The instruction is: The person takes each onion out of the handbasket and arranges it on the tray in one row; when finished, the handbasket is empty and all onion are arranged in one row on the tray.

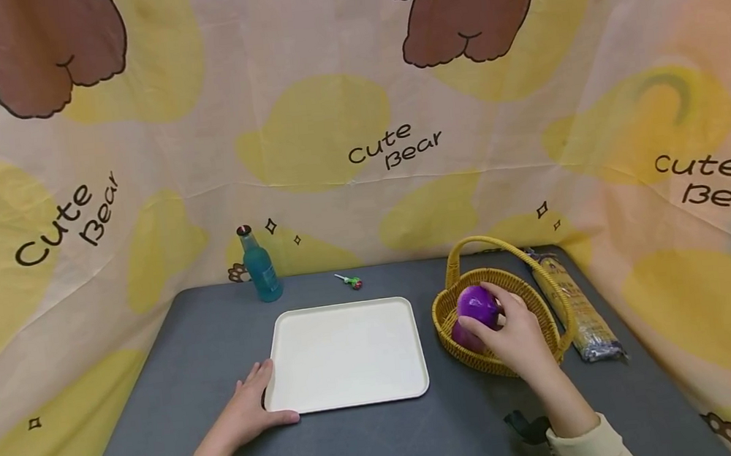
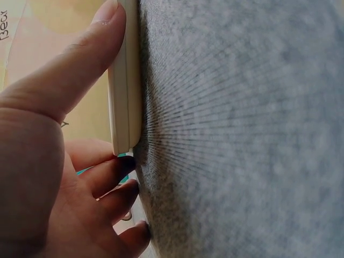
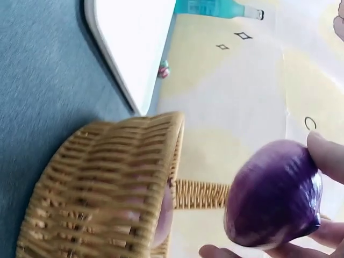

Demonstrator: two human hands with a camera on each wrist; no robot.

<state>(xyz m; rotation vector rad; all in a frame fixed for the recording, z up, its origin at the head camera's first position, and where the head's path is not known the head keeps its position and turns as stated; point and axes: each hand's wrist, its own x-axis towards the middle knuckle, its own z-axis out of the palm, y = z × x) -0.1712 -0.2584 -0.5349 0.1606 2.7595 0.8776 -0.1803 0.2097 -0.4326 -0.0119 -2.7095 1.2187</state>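
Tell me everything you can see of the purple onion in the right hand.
The purple onion is rounded, dark violet with glossy highlights, smooth-looking, with a small pointed tip; real or artificial, I can't tell. The right hand pinches it above the wicker basket, clear of its rim; nothing else visibly touches it.

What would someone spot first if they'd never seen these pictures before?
Probably the shiny purple onion, pinched in the right hand over the yellow basket. Next might be the big white tray in the middle of the table, with the left hand touching its near left corner. The blue bottle standing at the back left stands out too.
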